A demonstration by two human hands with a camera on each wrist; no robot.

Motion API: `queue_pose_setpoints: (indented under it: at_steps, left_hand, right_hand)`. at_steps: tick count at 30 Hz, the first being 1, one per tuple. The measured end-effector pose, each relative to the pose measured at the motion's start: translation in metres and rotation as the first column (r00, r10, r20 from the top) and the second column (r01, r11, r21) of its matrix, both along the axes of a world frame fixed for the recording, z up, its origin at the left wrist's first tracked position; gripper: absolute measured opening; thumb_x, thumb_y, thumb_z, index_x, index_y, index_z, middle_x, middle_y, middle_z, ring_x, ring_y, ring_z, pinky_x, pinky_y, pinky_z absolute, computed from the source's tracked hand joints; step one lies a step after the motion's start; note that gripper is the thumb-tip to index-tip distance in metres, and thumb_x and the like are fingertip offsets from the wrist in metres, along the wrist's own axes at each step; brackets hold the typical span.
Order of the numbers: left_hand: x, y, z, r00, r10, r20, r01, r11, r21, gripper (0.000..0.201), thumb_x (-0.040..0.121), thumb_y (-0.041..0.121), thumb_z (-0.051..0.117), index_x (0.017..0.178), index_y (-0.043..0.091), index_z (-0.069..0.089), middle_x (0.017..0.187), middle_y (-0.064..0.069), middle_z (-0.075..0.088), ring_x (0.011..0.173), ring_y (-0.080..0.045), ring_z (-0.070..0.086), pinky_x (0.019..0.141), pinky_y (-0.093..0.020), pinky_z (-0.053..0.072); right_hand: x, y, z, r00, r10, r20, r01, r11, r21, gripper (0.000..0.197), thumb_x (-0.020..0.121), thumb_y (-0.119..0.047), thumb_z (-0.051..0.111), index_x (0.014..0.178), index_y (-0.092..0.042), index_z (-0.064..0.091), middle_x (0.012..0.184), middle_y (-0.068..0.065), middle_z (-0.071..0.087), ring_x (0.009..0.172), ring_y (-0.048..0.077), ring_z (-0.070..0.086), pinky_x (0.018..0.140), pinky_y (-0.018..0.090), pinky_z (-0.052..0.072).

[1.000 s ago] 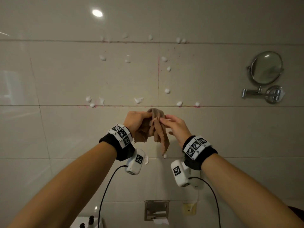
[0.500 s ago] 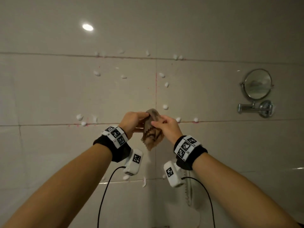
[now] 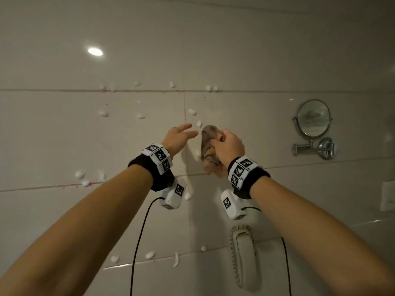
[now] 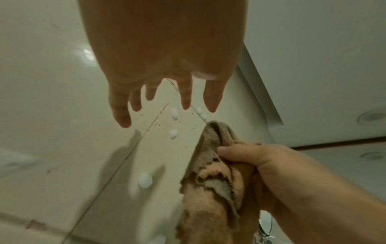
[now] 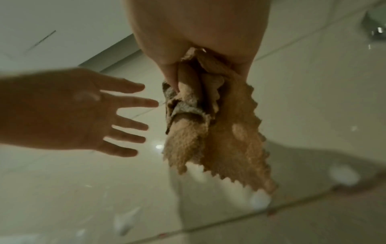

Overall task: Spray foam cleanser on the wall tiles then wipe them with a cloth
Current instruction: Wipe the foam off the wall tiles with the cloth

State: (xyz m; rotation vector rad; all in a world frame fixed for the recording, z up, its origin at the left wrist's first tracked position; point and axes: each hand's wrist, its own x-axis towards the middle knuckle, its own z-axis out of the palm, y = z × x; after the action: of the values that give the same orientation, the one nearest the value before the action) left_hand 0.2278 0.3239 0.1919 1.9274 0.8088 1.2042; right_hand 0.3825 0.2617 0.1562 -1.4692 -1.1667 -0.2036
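Note:
A bunched tan cloth [image 3: 208, 148] with a zigzag edge is gripped in my right hand [image 3: 227, 145], held up close to the cream wall tiles [image 3: 64, 135]. In the left wrist view the right thumb pinches the cloth [image 4: 211, 175] near its top. The right wrist view has the cloth [image 5: 221, 132] hanging down from the fist. My left hand [image 3: 178, 136] is just left of the cloth, fingers spread and straight, holding nothing; its spread fingers [image 4: 185, 95] point at the wall. White foam blobs [image 3: 103, 113] dot the tiles around a vertical grout line [image 3: 184, 116] with pink stains.
A round chrome mirror [image 3: 313, 118] on a swing arm is mounted on the wall at right. A white wall phone handset [image 3: 243, 253] hangs below my right wrist. More foam blobs [image 3: 149, 255] sit low on the wall. A ceiling light reflects on the tile [image 3: 95, 51].
My left hand has let go of the cloth and spread its fingers. The right hand alone now holds the cloth and has lifted it nearer the wall. The view has tilted upward.

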Motion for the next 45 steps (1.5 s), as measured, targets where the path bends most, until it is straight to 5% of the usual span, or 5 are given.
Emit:
queue_pose_setpoints:
  at_steps: [5, 15, 22, 36, 45]
  left_hand:
    - [0.026, 0.005, 0.018, 0.936, 0.3, -0.183, -0.252, 0.936, 0.247, 0.07, 0.087, 0.058, 0.062, 0.15, 0.044, 0.034, 0.167, -0.009, -0.003, 0.151, -0.039, 0.005, 0.119, -0.058, 0.017]
    - [0.051, 0.026, 0.048, 0.662, 0.655, -0.364, -0.385, 0.714, 0.585, 0.087, 0.087, 0.064, 0.059, 0.155, 0.044, 0.01, 0.166, -0.002, -0.016, 0.152, -0.036, -0.01, 0.117, -0.067, 0.01]
    - [0.062, 0.044, 0.057, 0.558, 0.73, -0.395, -0.389, 0.651, 0.652, 0.09, 0.089, 0.063, 0.057, 0.156, 0.043, 0.001, 0.165, -0.001, -0.02, 0.152, -0.033, -0.013, 0.118, -0.066, 0.01]
    - [0.054, 0.089, 0.053, 0.6, 0.746, -0.289, -0.316, 0.553, 0.771, 0.06, 0.089, 0.054, 0.054, 0.142, 0.038, 0.03, 0.163, 0.005, 0.009, 0.152, -0.026, 0.005, 0.102, -0.066, 0.04]
    - [0.038, 0.094, 0.058, 0.615, 0.754, -0.232, -0.348, 0.523, 0.778, 0.048, 0.087, 0.052, 0.055, 0.13, 0.034, 0.04, 0.153, 0.001, 0.022, 0.145, -0.025, 0.021, 0.086, -0.05, 0.052]
  right_hand:
    - [0.054, -0.002, 0.024, 0.973, -0.173, 0.151, 0.175, 0.985, 0.002, 0.015, 0.093, -0.024, 0.056, 0.106, -0.021, 0.064, 0.096, 0.006, 0.07, 0.088, 0.032, 0.062, 0.072, 0.033, 0.045]
    - [0.129, 0.022, 0.078, 0.908, -0.289, 0.304, 0.273, 0.957, 0.095, 0.038, 0.101, -0.027, 0.049, 0.138, -0.023, 0.056, 0.124, 0.016, 0.058, 0.111, 0.038, 0.058, 0.09, 0.039, 0.047]
    - [0.131, 0.05, 0.106, 0.89, -0.372, 0.265, 0.338, 0.927, 0.165, 0.031, 0.1, -0.022, 0.049, 0.128, -0.019, 0.063, 0.114, 0.022, 0.053, 0.1, 0.04, 0.058, 0.079, 0.041, 0.044]
    - [0.122, 0.119, 0.108, 0.943, -0.334, -0.007, 0.32, 0.898, 0.301, 0.037, 0.098, -0.016, 0.056, 0.135, -0.013, 0.059, 0.123, 0.019, 0.045, 0.104, 0.038, 0.052, 0.079, 0.042, 0.044]
    - [0.069, 0.146, 0.106, 0.91, -0.285, 0.302, 0.164, 0.915, 0.37, 0.047, 0.102, -0.034, 0.044, 0.148, -0.023, 0.048, 0.157, 0.009, 0.036, 0.143, 0.032, 0.027, 0.114, 0.046, 0.025]
